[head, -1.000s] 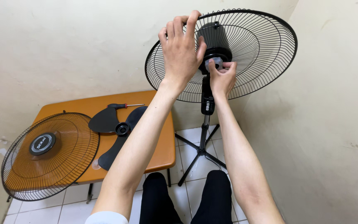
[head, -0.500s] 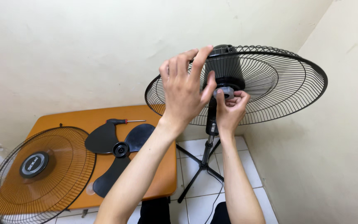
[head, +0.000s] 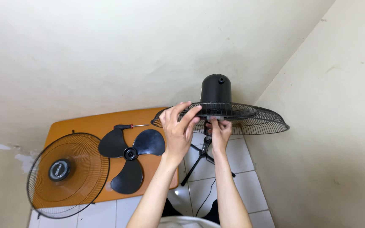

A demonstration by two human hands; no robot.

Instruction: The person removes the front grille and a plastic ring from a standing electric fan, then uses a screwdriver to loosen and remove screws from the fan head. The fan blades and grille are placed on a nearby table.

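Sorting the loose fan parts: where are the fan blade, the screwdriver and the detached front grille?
fan blade (head: 128, 153), head view, on its centre hub.
screwdriver (head: 122, 126), head view, on its handle.
front grille (head: 59, 169), head view, on its round centre cap.

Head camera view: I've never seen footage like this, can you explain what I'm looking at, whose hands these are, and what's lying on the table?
The picture comes from a camera worn on a person's head, looking down along their own bare arms. There is no robot. Both hands reach up to a standing fan in a room corner. The left hand rests on the wire rear grille, which is tilted almost flat. The right hand pinches something at the hub under the black motor housing; what it pinches is too hidden to tell. On the orange table lie the black three-blade propeller, a screwdriver, and the detached front grille, which overhangs the table's edge.
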